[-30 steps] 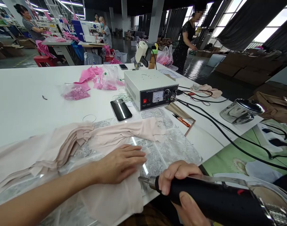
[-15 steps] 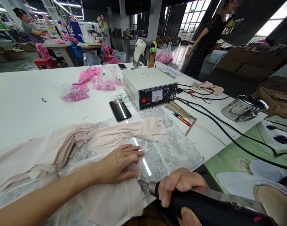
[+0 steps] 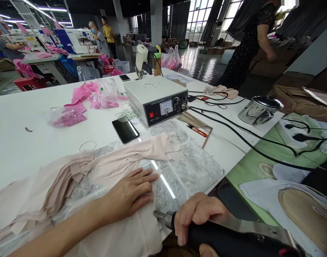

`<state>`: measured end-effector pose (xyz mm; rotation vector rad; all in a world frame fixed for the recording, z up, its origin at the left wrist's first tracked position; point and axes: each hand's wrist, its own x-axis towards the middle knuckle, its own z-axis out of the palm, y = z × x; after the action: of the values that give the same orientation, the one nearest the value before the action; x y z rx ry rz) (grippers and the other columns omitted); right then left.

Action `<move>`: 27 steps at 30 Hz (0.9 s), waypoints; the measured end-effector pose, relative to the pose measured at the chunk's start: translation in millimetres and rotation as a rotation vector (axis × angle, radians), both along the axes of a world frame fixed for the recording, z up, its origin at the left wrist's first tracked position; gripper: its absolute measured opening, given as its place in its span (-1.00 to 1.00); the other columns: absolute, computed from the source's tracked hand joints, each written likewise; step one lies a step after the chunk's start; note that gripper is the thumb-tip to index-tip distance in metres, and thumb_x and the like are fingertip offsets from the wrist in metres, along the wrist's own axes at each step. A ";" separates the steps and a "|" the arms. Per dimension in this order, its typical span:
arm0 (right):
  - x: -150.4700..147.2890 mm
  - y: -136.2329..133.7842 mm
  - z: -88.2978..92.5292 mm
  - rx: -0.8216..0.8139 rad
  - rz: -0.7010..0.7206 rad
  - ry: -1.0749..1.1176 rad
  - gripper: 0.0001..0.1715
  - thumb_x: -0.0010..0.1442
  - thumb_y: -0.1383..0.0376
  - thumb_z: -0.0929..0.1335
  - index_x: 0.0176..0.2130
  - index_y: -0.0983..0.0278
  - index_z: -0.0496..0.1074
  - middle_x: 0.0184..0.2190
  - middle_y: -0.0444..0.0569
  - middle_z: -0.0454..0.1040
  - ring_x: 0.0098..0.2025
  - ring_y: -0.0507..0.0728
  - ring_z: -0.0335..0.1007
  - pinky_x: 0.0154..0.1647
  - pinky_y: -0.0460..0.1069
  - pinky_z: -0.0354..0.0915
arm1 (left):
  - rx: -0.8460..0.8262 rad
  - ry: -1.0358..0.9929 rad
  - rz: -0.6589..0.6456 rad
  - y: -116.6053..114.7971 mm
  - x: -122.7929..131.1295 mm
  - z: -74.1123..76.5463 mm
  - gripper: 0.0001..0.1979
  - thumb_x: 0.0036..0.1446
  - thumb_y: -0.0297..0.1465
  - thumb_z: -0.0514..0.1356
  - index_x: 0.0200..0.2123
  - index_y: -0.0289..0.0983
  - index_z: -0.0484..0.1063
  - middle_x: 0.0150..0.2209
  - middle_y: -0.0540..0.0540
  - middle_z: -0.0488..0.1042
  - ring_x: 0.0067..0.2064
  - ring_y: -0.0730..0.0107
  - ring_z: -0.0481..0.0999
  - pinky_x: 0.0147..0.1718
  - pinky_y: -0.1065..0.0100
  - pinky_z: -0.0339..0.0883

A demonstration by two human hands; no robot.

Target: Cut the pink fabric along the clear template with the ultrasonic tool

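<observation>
My left hand (image 3: 135, 191) lies flat, fingers stretched out, on a pale pink piece of fabric (image 3: 125, 232). Wrapped around the black handle of a handheld ultrasonic welder (image 3: 219, 233) is my right hand (image 3: 198, 214). The welder's metal tip (image 3: 158, 215) points left and meets the fabric's right edge, just below my left thumb. Beyond my left hand, a folded pink strip (image 3: 142, 150) and a layered stack of the same fabric (image 3: 53, 182) rest on a marbled grey sheet (image 3: 195, 171). The handle's rear end runs off the bottom right.
A white control box (image 3: 155, 96) with black cables (image 3: 233, 132) stands mid-table. Around it are a phone (image 3: 125, 129), orange thread snips (image 3: 197, 130), bagged pink pieces (image 3: 69, 117) and a lidded steel mug (image 3: 259, 110). White garment pieces (image 3: 267, 192) lie at right. A person (image 3: 246, 46) is beyond the table.
The tip has slid slightly toward me along the fabric edge, away from my left thumb. My left hand stays flat on the fabric. My view has swung right, and the person beyond has moved.
</observation>
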<state>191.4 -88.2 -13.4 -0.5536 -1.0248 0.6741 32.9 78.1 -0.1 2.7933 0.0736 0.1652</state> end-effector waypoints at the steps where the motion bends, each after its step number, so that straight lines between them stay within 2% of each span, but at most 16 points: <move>1: -1.6 -1.2 1.7 -0.021 0.003 -0.008 -0.69 0.21 0.19 0.38 -0.03 0.08 0.38 -0.29 -0.04 0.49 -0.61 0.02 0.46 -0.64 -0.07 0.39 | 0.008 -0.011 0.010 -1.0 0.3 -1.8 -0.80 0.39 -0.33 0.05 -0.29 -0.25 0.36 0.21 -0.16 0.36 0.29 0.18 0.25 0.28 0.12 0.10; 5: 1.8 -5.6 8.2 -0.113 0.046 -0.024 -0.69 0.18 0.19 0.40 -0.05 0.06 0.39 -0.27 -0.03 0.49 -0.55 0.06 0.50 -0.57 -0.02 0.40 | 0.029 -0.040 0.042 -3.7 0.8 -7.8 -0.81 0.39 -0.41 0.01 -0.29 -0.24 0.35 0.19 -0.16 0.39 0.28 0.21 0.28 0.28 0.11 0.10; 11: 1.7 -7.9 13.5 -0.130 0.039 -0.031 -0.69 0.17 0.18 0.41 -0.06 0.04 0.39 -0.27 -0.06 0.48 -0.56 0.06 0.48 -0.60 -0.03 0.37 | 0.019 -0.025 0.034 -4.0 1.1 -7.7 -0.80 0.39 -0.43 -0.02 -0.25 -0.25 0.37 0.20 -0.20 0.37 0.28 0.17 0.27 0.28 0.05 0.11; 16: 4.7 -8.0 12.0 -0.135 0.029 -0.053 -0.67 0.18 0.19 0.40 -0.03 0.04 0.39 -0.26 -0.01 0.50 -0.51 0.10 0.53 -0.55 0.02 0.46 | -0.015 -0.052 0.041 -5.4 1.9 -8.2 -0.76 0.41 -0.40 -0.04 -0.24 -0.24 0.39 0.23 -0.16 0.33 0.30 0.17 0.23 0.29 0.06 0.08; 18: 11.9 -5.2 8.6 -0.096 0.109 -0.076 -0.66 0.21 0.18 0.38 0.01 0.01 0.37 -0.23 -0.01 0.51 -0.51 0.10 0.54 -0.54 0.03 0.48 | -0.015 -0.029 0.044 -6.5 2.0 -7.3 -0.75 0.43 -0.36 -0.04 -0.25 -0.26 0.38 0.23 -0.19 0.32 0.31 0.12 0.22 0.27 0.00 0.09; 21: 21.8 -1.5 3.8 -0.037 0.343 -0.177 -0.65 0.28 0.17 0.31 0.07 -0.06 0.33 -0.20 0.00 0.54 -0.48 0.13 0.58 -0.48 0.07 0.51 | -0.015 0.003 0.044 -8.3 1.0 -8.3 -0.77 0.40 -0.29 0.02 -0.26 -0.27 0.36 0.24 -0.19 0.31 0.31 0.03 0.20 0.24 -0.07 0.13; 24: 21.4 -1.8 1.4 -0.079 0.299 -0.161 -0.68 0.34 0.14 0.22 0.07 -0.05 0.33 -0.30 0.00 0.55 -0.44 0.16 0.58 -0.47 0.09 0.50 | -0.020 -0.026 0.065 -9.5 -1.5 -16.5 -0.81 0.36 -0.24 0.10 -0.23 -0.25 0.34 0.26 -0.17 0.28 0.32 0.05 0.18 0.25 -0.03 0.10; 27: 15.7 -4.1 1.7 -0.096 0.131 -0.097 -0.72 0.31 0.13 0.26 0.02 0.00 0.34 -0.30 -0.02 0.51 -0.54 0.11 0.52 -0.57 0.03 0.48 | -0.040 -0.084 0.086 -9.6 -3.2 -26.3 -0.80 0.32 -0.21 0.14 -0.18 -0.23 0.34 0.25 -0.17 0.31 0.32 0.10 0.19 0.28 0.02 0.04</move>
<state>207.2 -92.3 -11.7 -0.6112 -1.1310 0.8225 29.7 68.6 -26.4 2.7409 0.1748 0.2979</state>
